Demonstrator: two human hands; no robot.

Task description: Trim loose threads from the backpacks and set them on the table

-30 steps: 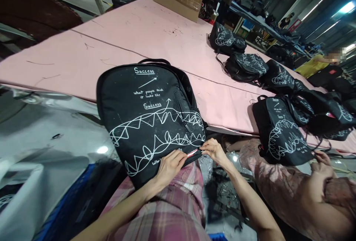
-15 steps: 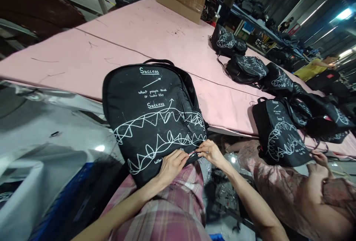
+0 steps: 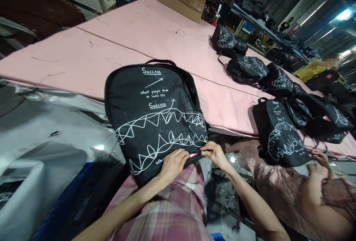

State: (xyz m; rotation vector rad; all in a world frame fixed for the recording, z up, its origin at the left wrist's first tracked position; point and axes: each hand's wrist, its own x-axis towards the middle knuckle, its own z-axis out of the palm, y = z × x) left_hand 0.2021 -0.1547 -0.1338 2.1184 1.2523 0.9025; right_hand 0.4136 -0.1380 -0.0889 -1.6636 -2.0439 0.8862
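Observation:
A black backpack (image 3: 150, 122) with white "Success" lettering and scribbled zigzag lines leans from the table edge down onto my lap. At its lower edge, my left hand (image 3: 174, 165) is closed on the fabric, fingertips beside a small red label (image 3: 193, 155). My right hand (image 3: 215, 155) pinches something small and dark just right of that label, by the bag's lower right corner. The fingers cover most of it, so its kind is unclear. Part of the lettering near the bottom is hidden under my left hand.
A pink-covered table (image 3: 125, 33) stretches ahead, bearing a cardboard box (image 3: 179, 2) and several similar bags (image 3: 247, 68) to the right. Close on my right, a co-worker's hand (image 3: 319, 157) holds another black backpack (image 3: 280, 133). Grey sheeting (image 3: 69, 133) lies at left.
The backpack has shifted slightly right. My right hand has moved a little right, away from my left fingertips, and more of the red label shows between them.

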